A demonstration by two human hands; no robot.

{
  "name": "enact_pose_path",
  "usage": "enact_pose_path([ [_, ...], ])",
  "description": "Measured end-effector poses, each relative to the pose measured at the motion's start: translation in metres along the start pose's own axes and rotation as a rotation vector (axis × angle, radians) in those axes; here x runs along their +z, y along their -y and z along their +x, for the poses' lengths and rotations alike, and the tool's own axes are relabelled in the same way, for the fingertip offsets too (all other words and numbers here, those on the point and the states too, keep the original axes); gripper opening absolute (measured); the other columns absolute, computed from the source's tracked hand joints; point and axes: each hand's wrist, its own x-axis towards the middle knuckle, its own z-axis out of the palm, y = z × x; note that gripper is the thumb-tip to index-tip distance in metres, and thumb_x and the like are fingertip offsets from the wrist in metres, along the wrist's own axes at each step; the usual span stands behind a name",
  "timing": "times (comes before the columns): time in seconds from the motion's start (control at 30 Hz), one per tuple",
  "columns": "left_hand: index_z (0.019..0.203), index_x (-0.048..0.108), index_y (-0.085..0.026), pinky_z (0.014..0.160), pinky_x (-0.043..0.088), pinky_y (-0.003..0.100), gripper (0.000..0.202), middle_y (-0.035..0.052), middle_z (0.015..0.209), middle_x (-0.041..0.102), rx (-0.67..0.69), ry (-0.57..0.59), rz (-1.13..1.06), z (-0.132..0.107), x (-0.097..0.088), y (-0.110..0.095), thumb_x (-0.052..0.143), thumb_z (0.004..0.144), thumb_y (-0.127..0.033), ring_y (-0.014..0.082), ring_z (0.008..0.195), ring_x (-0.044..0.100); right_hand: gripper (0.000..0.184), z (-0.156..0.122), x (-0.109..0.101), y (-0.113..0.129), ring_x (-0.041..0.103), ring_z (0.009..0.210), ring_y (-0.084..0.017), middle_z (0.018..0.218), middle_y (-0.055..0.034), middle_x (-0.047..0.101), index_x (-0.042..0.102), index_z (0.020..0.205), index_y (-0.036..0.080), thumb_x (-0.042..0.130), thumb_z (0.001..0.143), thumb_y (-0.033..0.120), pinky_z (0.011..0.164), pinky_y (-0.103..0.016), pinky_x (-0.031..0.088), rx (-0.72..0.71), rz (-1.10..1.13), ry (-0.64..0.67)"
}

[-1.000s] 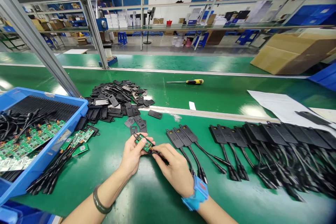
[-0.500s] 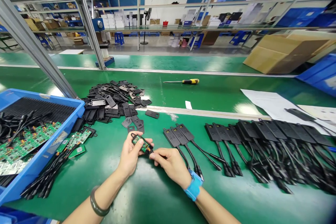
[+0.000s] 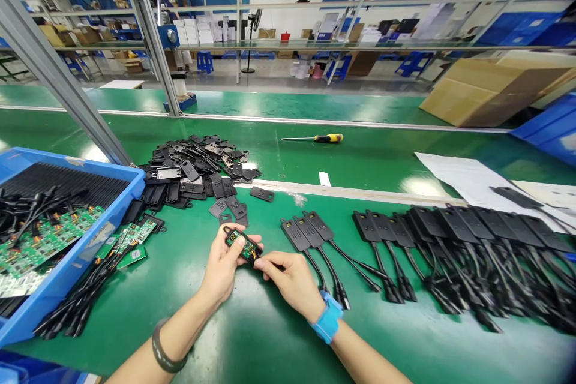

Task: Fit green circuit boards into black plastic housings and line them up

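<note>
My left hand (image 3: pixel 224 261) is closed around a black plastic case half with a green circuit board (image 3: pixel 237 245) lying in it, its thumb on the board. My right hand (image 3: pixel 290 279) pinches the cable end at the lower right of the case, where thin coloured wires show. What exactly lies between those fingertips is partly hidden. Beyond the hands are loose black case covers (image 3: pixel 229 210). To the right lie closed black cased units (image 3: pixel 308 231) with cables.
At left stands a blue bin (image 3: pixel 108 210) of boards and cables, with cabled boards (image 3: pixel 130 243) beside it. A pile of black case parts (image 3: pixel 193 168) sits behind. Farther back lies a screwdriver (image 3: pixel 328 138). Many finished-looking units (image 3: pixel 463 225) and a paper sheet (image 3: pixel 454 177) lie at right.
Both hands stay nearly in place on the case and cable. My right fingertips have shifted slightly left and up at the cable end.
</note>
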Motion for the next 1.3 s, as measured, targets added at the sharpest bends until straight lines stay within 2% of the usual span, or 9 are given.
enact_pose_path([
  [0.13, 0.102, 0.043, -0.019, 0.073, 0.053, 0.032, 0.027, 0.0091, 0.095, 0.070, 0.001, -0.023, 0.006, -0.001, 0.002, 0.000, 0.059, 0.086, -0.034, 0.0223, 0.087, 0.068, 0.034, 0.002, 0.001, 0.000, 0.043, 0.051, -0.012, 0.053, 0.0011, 0.055, 0.067, 0.060, 0.017, 0.058, 0.084, 0.040, 0.050, -0.024, 0.029, -0.019, -0.031, -0.049],
  [0.27, 0.102, 0.045, -0.019, 0.074, 0.052, 0.031, 0.027, 0.0096, 0.096, 0.070, 0.058, -0.034, 0.120, -0.004, 0.003, -0.001, 0.058, 0.086, -0.037, 0.0212, 0.087, 0.067, 0.039, 0.007, 0.004, -0.007, 0.036, 0.043, -0.010, 0.046, 0.0010, 0.053, 0.065, 0.055, 0.015, 0.059, 0.081, 0.043, 0.045, -0.024, 0.024, 0.111, 0.024, 0.008],
  [0.37, 0.103, 0.045, -0.018, 0.074, 0.052, 0.031, 0.030, 0.0101, 0.095, 0.070, 0.098, -0.031, 0.194, -0.004, 0.003, -0.005, 0.058, 0.085, -0.038, 0.0205, 0.085, 0.067, 0.041, 0.009, 0.005, -0.009, 0.035, 0.042, -0.010, 0.045, 0.0013, 0.053, 0.064, 0.056, 0.014, 0.057, 0.083, 0.045, 0.044, -0.023, 0.024, 0.119, 0.038, 0.045],
  [0.47, 0.107, 0.045, -0.018, 0.068, 0.052, 0.028, 0.033, 0.0083, 0.089, 0.070, 0.038, -0.007, 0.188, 0.000, 0.001, -0.006, 0.059, 0.084, -0.039, 0.0179, 0.074, 0.067, 0.044, 0.006, 0.003, -0.001, 0.038, 0.043, -0.010, 0.047, 0.0027, 0.050, 0.061, 0.055, 0.016, 0.057, 0.086, 0.047, 0.044, -0.023, 0.024, 0.028, -0.031, 0.104],
  [0.53, 0.105, 0.048, -0.017, 0.061, 0.050, 0.024, 0.033, 0.0054, 0.080, 0.068, -0.026, 0.030, 0.228, 0.002, -0.001, -0.004, 0.060, 0.083, -0.039, 0.0142, 0.063, 0.063, 0.044, 0.003, -0.001, 0.005, 0.041, 0.046, -0.010, 0.049, 0.0025, 0.050, 0.060, 0.055, 0.017, 0.057, 0.088, 0.046, 0.047, -0.024, 0.027, -0.084, -0.143, 0.064],
  [0.67, 0.093, 0.056, -0.015, 0.050, 0.044, 0.020, 0.022, 0.0012, 0.070, 0.064, -0.070, 0.148, 0.430, 0.003, -0.002, 0.007, 0.058, 0.082, -0.035, 0.0097, 0.052, 0.054, 0.026, 0.004, -0.012, 0.007, 0.055, 0.068, -0.016, 0.075, -0.0043, 0.062, 0.067, 0.088, 0.018, 0.048, 0.096, 0.034, 0.063, -0.026, 0.042, -0.350, -0.290, -0.135],
  [0.8, 0.088, 0.057, -0.017, 0.048, 0.040, 0.019, 0.013, -0.0002, 0.065, 0.064, -0.009, 0.199, 0.655, 0.001, -0.002, 0.015, 0.051, 0.084, -0.028, 0.0101, 0.050, 0.053, 0.023, 0.007, -0.018, -0.002, 0.056, 0.078, -0.018, 0.083, -0.0059, 0.060, 0.067, 0.098, 0.022, 0.045, 0.099, 0.023, 0.068, -0.028, 0.043, -0.541, -0.519, -0.130],
  [0.93, 0.087, 0.057, -0.018, 0.050, 0.040, 0.020, 0.012, -0.0012, 0.066, 0.066, 0.023, 0.218, 0.786, 0.001, -0.001, 0.014, 0.046, 0.084, -0.023, 0.0106, 0.050, 0.055, 0.022, 0.009, -0.020, -0.006, 0.054, 0.076, -0.018, 0.083, -0.0060, 0.060, 0.068, 0.096, 0.021, 0.046, 0.099, 0.024, 0.066, -0.029, 0.041, -0.581, -0.631, -0.086],
  [1.3, 0.083, 0.057, -0.020, 0.053, 0.036, 0.021, 0.012, -0.0040, 0.063, 0.068, 0.086, 0.215, 0.949, -0.001, 0.001, 0.009, 0.046, 0.082, -0.019, 0.0119, 0.052, 0.055, 0.019, 0.012, -0.020, -0.010, 0.055, 0.076, -0.018, 0.082, -0.0052, 0.064, 0.067, 0.092, 0.020, 0.049, 0.098, 0.025, 0.068, -0.030, 0.043, -0.590, -0.573, -0.070],
])
